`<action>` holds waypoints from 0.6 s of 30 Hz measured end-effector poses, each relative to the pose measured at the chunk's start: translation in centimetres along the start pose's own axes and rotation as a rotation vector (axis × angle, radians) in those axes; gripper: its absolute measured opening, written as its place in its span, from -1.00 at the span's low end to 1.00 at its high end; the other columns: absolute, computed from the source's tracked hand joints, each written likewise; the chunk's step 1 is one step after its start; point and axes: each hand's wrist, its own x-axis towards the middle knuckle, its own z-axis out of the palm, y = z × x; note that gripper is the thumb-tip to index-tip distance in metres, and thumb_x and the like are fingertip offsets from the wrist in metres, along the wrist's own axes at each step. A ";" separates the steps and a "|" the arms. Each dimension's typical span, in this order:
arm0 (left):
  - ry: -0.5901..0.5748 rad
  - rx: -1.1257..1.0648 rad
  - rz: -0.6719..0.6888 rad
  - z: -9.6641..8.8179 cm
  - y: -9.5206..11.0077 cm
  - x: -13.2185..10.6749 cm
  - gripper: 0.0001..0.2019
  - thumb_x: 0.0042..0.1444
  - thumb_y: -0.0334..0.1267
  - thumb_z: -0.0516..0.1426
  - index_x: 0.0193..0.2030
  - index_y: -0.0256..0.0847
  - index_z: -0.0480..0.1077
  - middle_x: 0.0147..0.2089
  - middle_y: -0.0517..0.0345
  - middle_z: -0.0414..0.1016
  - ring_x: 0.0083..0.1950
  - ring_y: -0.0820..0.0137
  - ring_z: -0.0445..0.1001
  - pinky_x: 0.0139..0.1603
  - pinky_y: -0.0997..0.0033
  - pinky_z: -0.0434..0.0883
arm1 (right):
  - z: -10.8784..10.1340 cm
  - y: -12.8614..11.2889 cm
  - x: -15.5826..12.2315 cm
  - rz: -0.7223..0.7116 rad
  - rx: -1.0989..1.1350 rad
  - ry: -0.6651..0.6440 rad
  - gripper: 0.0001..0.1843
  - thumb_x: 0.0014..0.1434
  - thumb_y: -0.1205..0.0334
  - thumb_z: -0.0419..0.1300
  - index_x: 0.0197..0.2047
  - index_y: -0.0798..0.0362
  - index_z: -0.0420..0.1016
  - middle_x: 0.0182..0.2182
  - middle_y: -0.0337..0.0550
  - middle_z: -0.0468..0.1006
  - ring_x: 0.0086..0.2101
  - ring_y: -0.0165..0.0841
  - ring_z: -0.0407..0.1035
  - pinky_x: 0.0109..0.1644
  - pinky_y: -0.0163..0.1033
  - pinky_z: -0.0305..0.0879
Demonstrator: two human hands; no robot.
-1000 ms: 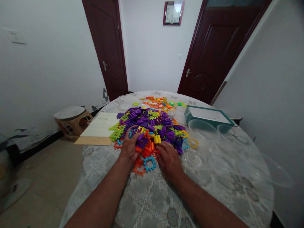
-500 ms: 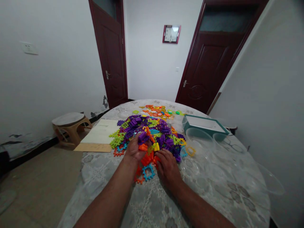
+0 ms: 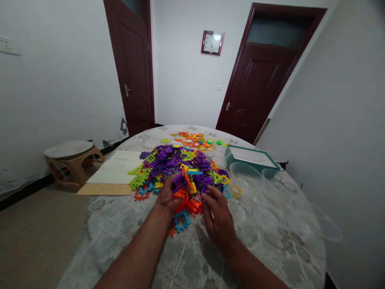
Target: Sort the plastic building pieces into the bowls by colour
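My left hand (image 3: 167, 196) is closed around several plastic building pieces: a purple piece (image 3: 178, 182), with orange (image 3: 188, 179), yellow and blue pieces beside it. Whether these are joined together I cannot tell. My right hand (image 3: 219, 214) is just to the right, fingers loosely bent and apart, its fingertips at the near edge of the pile by some purple pieces (image 3: 207, 182). No piece shows clearly in its grasp. Below the left hand's pieces lie orange pieces (image 3: 194, 205) and a blue square frame piece (image 3: 181, 221) on the tablecloth.
A mixed pile of purple and green pieces (image 3: 164, 154) spreads beyond my hands, with small orange pieces (image 3: 192, 141) farther back. Left lies a cream sheet or folder (image 3: 116, 166). Right are a teal-edged box (image 3: 252, 154) and clear plastic containers (image 3: 245, 174). A stool (image 3: 72, 160) stands beside the table.
My left hand has turned the held pieces, so the yellow and blue parts show more. My right hand has lifted off the orange pieces, its fingers loosening. The view has shifted slightly right.
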 end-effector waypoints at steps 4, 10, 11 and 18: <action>-0.010 0.038 -0.008 -0.1 -0.8 0.1 -0.94 0.24 -0.42 0.21 -0.21 -0.32 0.54 -0.36 0.01 0.66 -0.40 0.29 0.66 -0.25 0.28 0.67 | -1.4 -0.5 2.0 0.037 -0.048 0.002 -0.55 0.43 0.40 0.12 0.30 -0.09 0.53 0.43 0.08 0.28 0.23 -0.10 0.43 0.34 0.16 0.44; -0.019 0.102 -0.064 0.3 -1.4 0.0 -0.86 0.31 -0.42 0.15 -0.18 -0.40 0.55 -0.35 -0.04 0.66 -0.41 0.32 0.65 -0.27 0.33 0.66 | -1.9 0.6 4.3 0.026 -0.028 -0.143 -0.56 0.41 0.39 0.10 0.26 -0.04 0.57 0.32 0.07 0.47 0.29 -0.10 0.39 0.40 0.14 0.37; -0.014 0.102 -0.069 0.4 -1.4 0.0 -0.86 0.31 -0.42 0.15 -0.20 -0.39 0.55 -0.36 -0.03 0.66 -0.42 0.33 0.64 -0.28 0.35 0.66 | -1.9 0.8 4.5 0.041 -0.005 -0.144 -0.58 0.42 0.38 0.10 0.24 -0.04 0.59 0.27 0.05 0.52 0.26 -0.12 0.41 0.39 0.11 0.38; 0.000 0.123 -0.059 -0.1 -1.2 0.3 -0.84 0.34 -0.36 0.14 -0.17 -0.39 0.54 -0.36 -0.06 0.66 -0.43 0.28 0.65 -0.34 0.29 0.66 | -2.8 0.9 5.5 0.449 0.289 -0.084 -0.68 0.40 0.10 0.19 0.10 -0.05 0.69 0.05 -0.01 0.66 -0.03 -0.15 0.58 0.14 0.03 0.53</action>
